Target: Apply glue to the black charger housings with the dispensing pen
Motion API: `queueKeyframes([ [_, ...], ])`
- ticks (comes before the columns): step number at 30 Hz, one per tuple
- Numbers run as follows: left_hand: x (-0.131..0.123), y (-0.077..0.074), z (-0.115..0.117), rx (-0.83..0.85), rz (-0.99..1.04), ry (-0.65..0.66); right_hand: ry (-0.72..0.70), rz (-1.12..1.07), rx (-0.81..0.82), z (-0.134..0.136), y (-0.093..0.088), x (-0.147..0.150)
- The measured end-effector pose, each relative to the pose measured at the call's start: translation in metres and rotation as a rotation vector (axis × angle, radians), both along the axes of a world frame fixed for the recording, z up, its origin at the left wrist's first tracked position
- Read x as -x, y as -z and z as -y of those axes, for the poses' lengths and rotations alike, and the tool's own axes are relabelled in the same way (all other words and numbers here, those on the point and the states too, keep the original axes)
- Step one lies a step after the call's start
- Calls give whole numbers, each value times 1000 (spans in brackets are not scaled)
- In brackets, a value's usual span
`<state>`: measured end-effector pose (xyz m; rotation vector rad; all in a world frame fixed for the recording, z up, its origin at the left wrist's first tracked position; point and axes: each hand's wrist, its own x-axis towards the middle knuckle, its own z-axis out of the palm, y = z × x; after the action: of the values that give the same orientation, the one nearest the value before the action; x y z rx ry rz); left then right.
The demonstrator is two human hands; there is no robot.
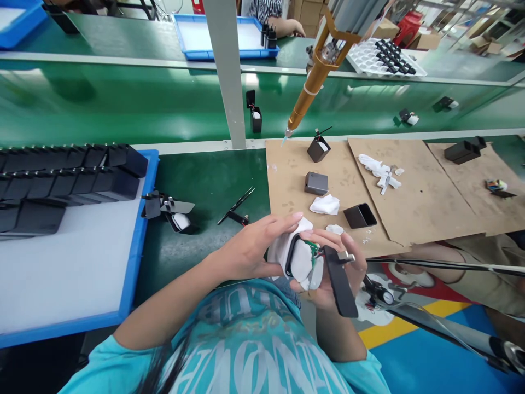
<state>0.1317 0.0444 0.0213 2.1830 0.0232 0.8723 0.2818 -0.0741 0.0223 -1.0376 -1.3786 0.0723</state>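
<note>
My left hand [250, 246] is closed around a black box-shaped device [292, 254], with a white cloth or tissue [275, 251] between the palm and its casing. The device's open end faces right, showing white padding [301, 262] and a bit of green circuit board [314, 249]. My right hand [353, 262] grips the same device from the right side, fingers over its open end. A flat black cover [339, 282] with a metal connector stands out beside the right fingers, joined by thin wires. What lies under the fingers is hidden.
At left, a blue-rimmed tray [137, 262] holds several black boxes. An opened device [172, 213] and tweezers [235, 205] lie nearby. On the cardboard [385, 208] are black cases and crumpled white tissue [325, 204]. An orange dispenser [307, 93] hangs above. A co-worker's hand [293, 27] shows beyond.
</note>
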Motion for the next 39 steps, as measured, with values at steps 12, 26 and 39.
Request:
queueKeyframes([
  [12, 0, -2, 0, -22, 9, 3, 117, 126, 40, 2, -3, -3],
  [26, -1, -2, 0, -27, 20, 10, 98, 91, 45, 3, -7, -3],
  [39, 2, -4, -1, 5, -29, -15, 40, 67, 129, 7, -2, 1],
])
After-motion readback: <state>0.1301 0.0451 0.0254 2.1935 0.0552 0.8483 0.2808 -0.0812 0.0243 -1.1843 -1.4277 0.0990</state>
